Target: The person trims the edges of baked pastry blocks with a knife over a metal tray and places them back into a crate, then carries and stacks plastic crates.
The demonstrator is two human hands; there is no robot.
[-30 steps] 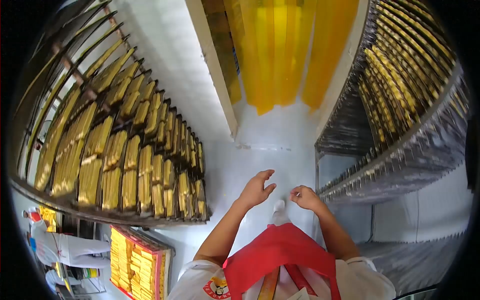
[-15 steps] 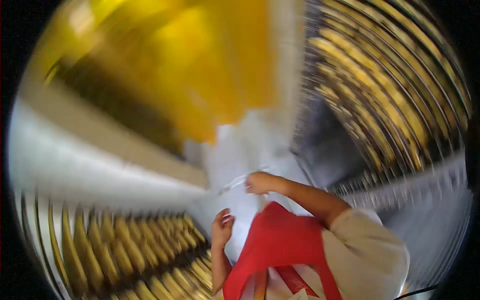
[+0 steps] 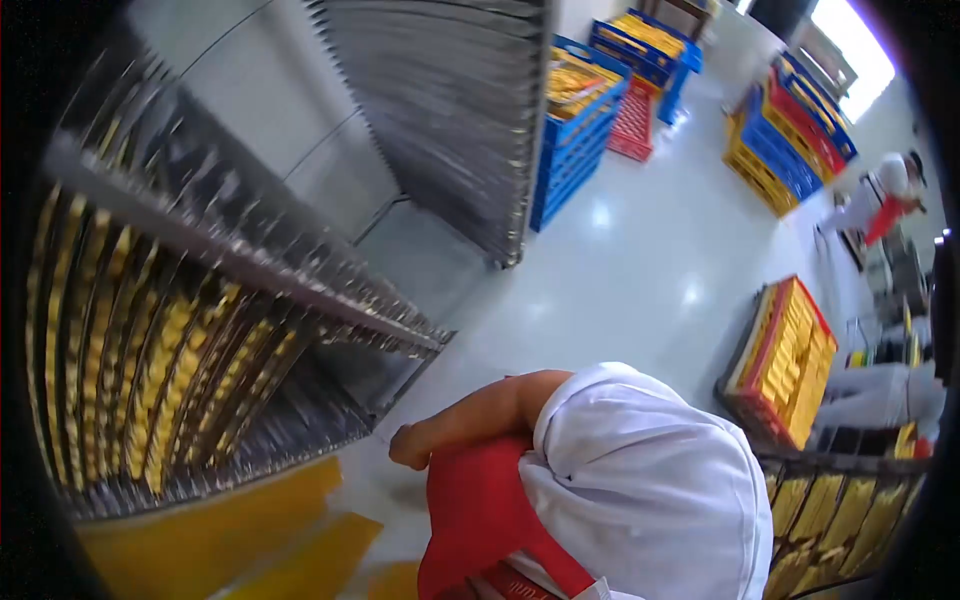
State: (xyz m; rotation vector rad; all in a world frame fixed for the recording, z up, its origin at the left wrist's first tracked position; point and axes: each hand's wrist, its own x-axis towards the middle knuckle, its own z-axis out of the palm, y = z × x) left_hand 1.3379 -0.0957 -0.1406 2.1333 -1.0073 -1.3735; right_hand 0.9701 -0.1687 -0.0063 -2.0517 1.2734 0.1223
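My right hand is in front of the red apron, with the arm bent across my body. Its fingers look curled closed, and whatever they may hold is hidden. Closest to that hand is the lower corner of a metal rack on the left, loaded with trays of yellow-brown baked pieces. Hand and rack are apart. My left hand is outside the view.
A second tall rack stands behind. Blue crates and a red crate sit at the back, with stacked crates farther right. A filled crate is at right. Yellow strips hang lower left. People work at far right.
The view has swung right: the loaded rack shifted from right to left and the yellow strips from the top to lower left. My left hand has left the view.
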